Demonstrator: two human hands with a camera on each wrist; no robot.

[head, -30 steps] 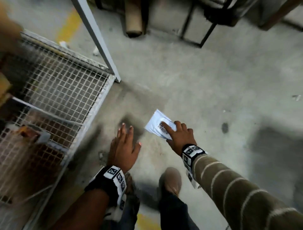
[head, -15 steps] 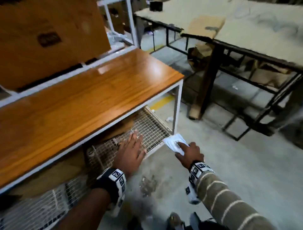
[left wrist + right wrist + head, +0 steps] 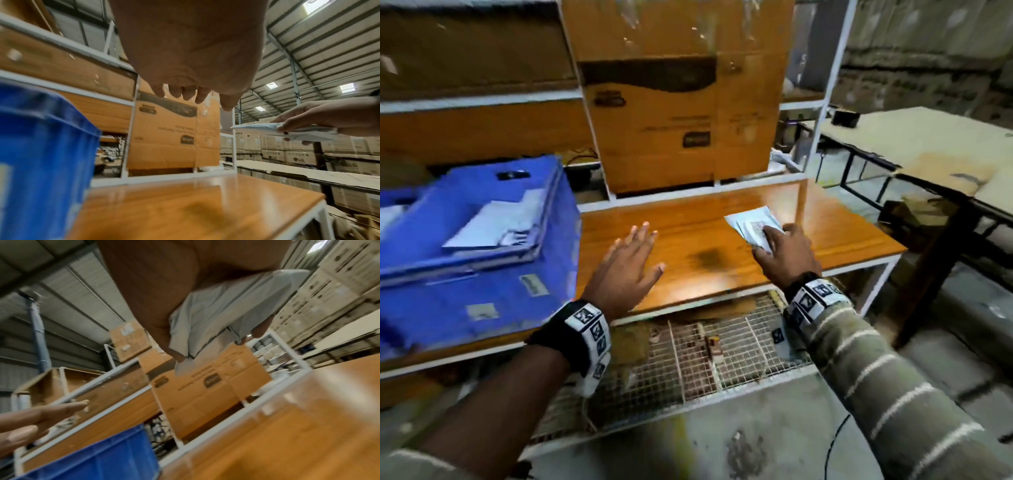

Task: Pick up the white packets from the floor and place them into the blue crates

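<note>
My right hand (image 3: 784, 246) grips a white packet (image 3: 753, 224) with a printed label, held above the right part of the wooden shelf (image 3: 705, 260). In the right wrist view the packet (image 3: 224, 311) lies folded under my palm, pinched between thumb and fingers. My left hand (image 3: 626, 263) hovers flat over the shelf with fingers spread and holds nothing. A blue crate (image 3: 493, 274) stands on the shelf's left end, left of that hand, and holds white packets (image 3: 500, 222). The left wrist view shows the crate wall (image 3: 41, 162) and my right hand with the packet (image 3: 287, 131).
A large cardboard box (image 3: 681, 102) stands on the shelf behind the hands. White metal frame posts (image 3: 822, 102) edge the rack. A wire mesh shelf (image 3: 688, 363) lies below. To the right stands a cardboard-topped table (image 3: 914, 144); the concrete floor (image 3: 774, 445) is underfoot.
The view has risen from the floor to the wooden shelf. My right hand lifted the packet off the floor up over the shelf; my left hand rose with it, still empty.
</note>
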